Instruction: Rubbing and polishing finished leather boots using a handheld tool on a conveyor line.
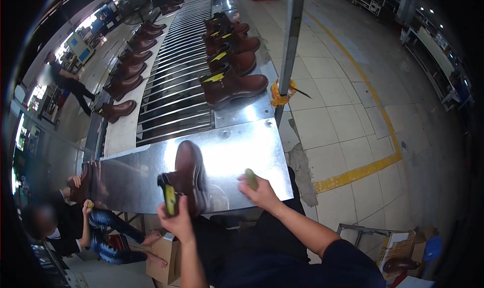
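Observation:
A brown ankle boot (186, 169) with a yellow-green panel at its opening lies on the shiny metal tabletop (132, 179), toe pointing away from me. My left hand (176, 220) is closed on the boot's upper end at the near table edge. To the right of the boot, my right hand (261, 193) grips a small rounded yellow-green piece (251, 178), held above the metal and apart from the boot. The far end of that piece sticks out past my fingers; what kind of thing it is I cannot make out.
Beyond the tabletop runs a roller conveyor (174, 76), with several brown boots (234, 86) along both sides. A metal post (291, 41) rises at its right. At the left a seated co-worker (63, 227) handles another boot (86, 182). A cardboard box (164, 258) sits below.

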Demonstrator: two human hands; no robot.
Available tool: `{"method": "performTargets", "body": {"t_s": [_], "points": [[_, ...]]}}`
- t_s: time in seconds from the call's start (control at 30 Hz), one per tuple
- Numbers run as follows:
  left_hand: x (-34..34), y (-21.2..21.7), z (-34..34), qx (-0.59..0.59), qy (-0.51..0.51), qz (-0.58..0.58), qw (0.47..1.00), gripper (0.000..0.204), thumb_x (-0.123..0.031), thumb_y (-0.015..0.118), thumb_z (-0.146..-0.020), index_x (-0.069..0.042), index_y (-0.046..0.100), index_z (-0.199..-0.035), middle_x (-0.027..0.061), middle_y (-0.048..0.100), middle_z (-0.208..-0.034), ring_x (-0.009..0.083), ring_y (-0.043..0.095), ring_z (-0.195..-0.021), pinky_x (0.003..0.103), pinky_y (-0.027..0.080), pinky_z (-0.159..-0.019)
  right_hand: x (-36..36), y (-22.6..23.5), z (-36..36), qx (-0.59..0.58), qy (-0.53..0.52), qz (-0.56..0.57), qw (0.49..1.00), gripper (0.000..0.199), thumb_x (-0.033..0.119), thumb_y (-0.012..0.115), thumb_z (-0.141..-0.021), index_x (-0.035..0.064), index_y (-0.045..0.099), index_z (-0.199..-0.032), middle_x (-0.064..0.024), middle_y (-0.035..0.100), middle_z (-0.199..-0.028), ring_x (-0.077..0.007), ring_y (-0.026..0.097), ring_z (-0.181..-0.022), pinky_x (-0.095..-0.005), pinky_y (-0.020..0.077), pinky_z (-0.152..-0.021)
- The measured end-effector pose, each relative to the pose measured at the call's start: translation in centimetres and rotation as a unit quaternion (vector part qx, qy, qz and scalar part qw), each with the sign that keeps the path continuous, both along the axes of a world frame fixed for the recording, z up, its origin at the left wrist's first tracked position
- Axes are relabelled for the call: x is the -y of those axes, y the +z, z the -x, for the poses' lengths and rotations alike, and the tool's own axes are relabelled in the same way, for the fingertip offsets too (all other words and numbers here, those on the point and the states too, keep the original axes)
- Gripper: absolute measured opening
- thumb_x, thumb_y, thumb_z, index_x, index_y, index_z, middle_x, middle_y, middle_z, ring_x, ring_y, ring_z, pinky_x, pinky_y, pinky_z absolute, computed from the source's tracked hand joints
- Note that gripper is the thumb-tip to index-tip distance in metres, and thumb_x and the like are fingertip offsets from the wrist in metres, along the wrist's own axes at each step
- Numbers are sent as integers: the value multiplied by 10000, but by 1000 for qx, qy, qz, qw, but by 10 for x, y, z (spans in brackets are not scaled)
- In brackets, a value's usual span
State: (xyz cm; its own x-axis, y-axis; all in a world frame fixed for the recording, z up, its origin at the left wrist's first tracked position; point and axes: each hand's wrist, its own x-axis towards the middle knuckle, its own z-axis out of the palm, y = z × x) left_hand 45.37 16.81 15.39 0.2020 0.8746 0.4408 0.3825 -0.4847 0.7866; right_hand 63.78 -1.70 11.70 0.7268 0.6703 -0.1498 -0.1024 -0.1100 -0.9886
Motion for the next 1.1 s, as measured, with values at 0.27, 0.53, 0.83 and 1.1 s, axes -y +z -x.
{"method": "performTargets", "body": {"t_s": [0.27, 0.53, 0.83, 1.1], "points": [[27, 3, -1, 41, -312, 111, 943, 740, -94, 886, -785, -28, 453, -1382, 114, 610, -1179, 190, 657, -1027, 312, 586, -842, -107, -1, 4, 45, 49, -108, 992, 357, 301, 690, -991, 63, 653, -1255, -54, 723, -886, -123, 681, -855, -305, 541, -789], [-80, 0, -10, -31, -499, 123, 857, 1271, -422, 993, -523, -43, 365, -1561, 149, 517, -1472, 286, 398, -1458, 444, 300, -1221, -68, -23, -53, -90, -37, -150, 984, 395, 209, 678, -953, -48, 587, -1238, -115, 703, -913, -156, 672, -757, -291, 552, -715], [-53, -7, 9, 6, -412, -20, 911, 822, -292, 1003, -537, -59, 572, -1197, 101, 641, -1153, 304, 641, -1098, 454, 469, -1035, -78, -18, -62, -43, -37, -136, 989, 397, 233, 654, -976, -48, 588, -1249, -129, 692, -918, -168, 682, -770, -301, 568, -711], [-20, -2, 75, -34, -373, -56, 926, 425, -43, 784, -788, -54, 622, -1181, 156, 695, -1249, 358, 631, -1223, 519, 406, -1125, -80, -21, -54, -10, -43, -122, 992, 373, 247, 670, -978, -48, 618, -1201, -119, 703, -904, -148, 667, -752, -292, 554, -688]]}}
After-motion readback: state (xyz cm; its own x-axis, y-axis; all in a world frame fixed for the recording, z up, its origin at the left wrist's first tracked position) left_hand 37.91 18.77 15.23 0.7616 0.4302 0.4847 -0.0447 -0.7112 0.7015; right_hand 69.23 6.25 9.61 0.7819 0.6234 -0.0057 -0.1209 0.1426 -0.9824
